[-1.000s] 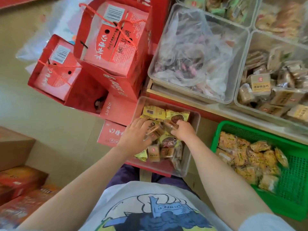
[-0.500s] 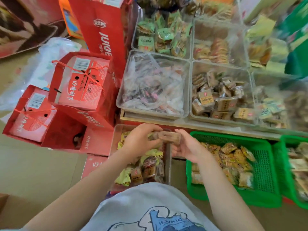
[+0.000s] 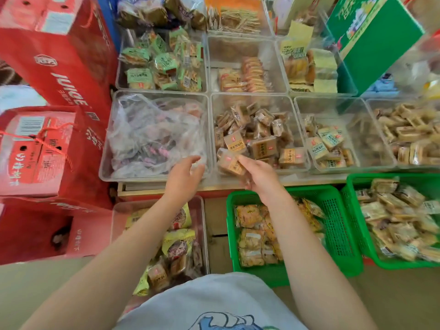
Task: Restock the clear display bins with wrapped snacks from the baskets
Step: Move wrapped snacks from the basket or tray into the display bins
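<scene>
Your right hand (image 3: 258,177) pinches a wrapped snack (image 3: 229,163) over the half-filled middle bin (image 3: 259,98), left hand (image 3: 185,177) loose-fingered and empty, while the green baskets (image 3: 333,222) remain well stocked.

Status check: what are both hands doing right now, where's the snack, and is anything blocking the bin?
Right hand pinches brown wrapped snack at near edge of clear bin. Left hand open, holding nothing. Nothing blocking.
</scene>
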A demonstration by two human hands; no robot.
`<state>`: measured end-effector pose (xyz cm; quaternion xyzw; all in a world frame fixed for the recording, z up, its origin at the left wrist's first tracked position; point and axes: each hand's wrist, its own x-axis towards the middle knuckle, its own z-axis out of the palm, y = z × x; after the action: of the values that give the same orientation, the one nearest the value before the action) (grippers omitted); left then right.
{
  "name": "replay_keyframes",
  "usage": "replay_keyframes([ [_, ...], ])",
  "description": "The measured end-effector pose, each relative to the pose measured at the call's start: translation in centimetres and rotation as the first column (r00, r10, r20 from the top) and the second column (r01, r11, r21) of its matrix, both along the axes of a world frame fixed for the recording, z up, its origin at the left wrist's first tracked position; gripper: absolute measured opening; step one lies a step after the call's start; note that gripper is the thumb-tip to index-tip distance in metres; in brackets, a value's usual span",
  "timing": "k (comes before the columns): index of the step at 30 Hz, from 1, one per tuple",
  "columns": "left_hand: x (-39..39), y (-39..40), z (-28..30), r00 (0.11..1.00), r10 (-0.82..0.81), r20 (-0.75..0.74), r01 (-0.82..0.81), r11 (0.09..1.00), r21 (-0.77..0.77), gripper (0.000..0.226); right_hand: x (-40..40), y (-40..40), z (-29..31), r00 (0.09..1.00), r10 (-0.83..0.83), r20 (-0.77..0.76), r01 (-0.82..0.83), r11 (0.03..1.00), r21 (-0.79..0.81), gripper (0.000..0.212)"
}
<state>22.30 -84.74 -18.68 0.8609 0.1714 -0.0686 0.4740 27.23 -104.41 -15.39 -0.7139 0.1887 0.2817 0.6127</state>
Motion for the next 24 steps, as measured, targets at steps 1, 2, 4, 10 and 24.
replay_keyframes([
  [1, -0.3, 0.1, -1.1, 0.997, -0.066, -0.03, 0.069, 0.991, 0.118, 0.048, 1.2, -0.1, 0.2, 0.997, -0.081, 0.016, 0.08, 0.996, 0.051, 0.033],
  [2, -0.8, 0.3, -2.3, 0.986, -0.148, -0.076, 0.163, 0.954, 0.25, 0.057, 2.4, -0.2, 0.4, 0.989, -0.144, 0.036, 0.14, 0.984, 0.113, 0.032],
  [4, -2.2, 0.7, -4.3, 0.942, -0.298, -0.157, 0.336, 0.796, 0.504, 0.07, 4.4, 0.0, 0.5, 0.966, -0.254, 0.054, 0.238, 0.948, 0.21, 0.026],
  [10, -2.8, 0.7, -5.4, 0.937, -0.335, -0.104, 0.331, 0.747, 0.577, 0.074, 4.0, 1.1, -1.4, 0.936, -0.35, 0.037, 0.348, 0.935, 0.064, 0.018],
  [24, -16.9, 10.6, -9.3, 0.803, 0.456, -0.383, -0.455, 0.885, 0.098, 0.025, -14.1, 8.7, -14.9, 0.89, 0.171, -0.423, -0.241, 0.963, -0.118, 0.015],
])
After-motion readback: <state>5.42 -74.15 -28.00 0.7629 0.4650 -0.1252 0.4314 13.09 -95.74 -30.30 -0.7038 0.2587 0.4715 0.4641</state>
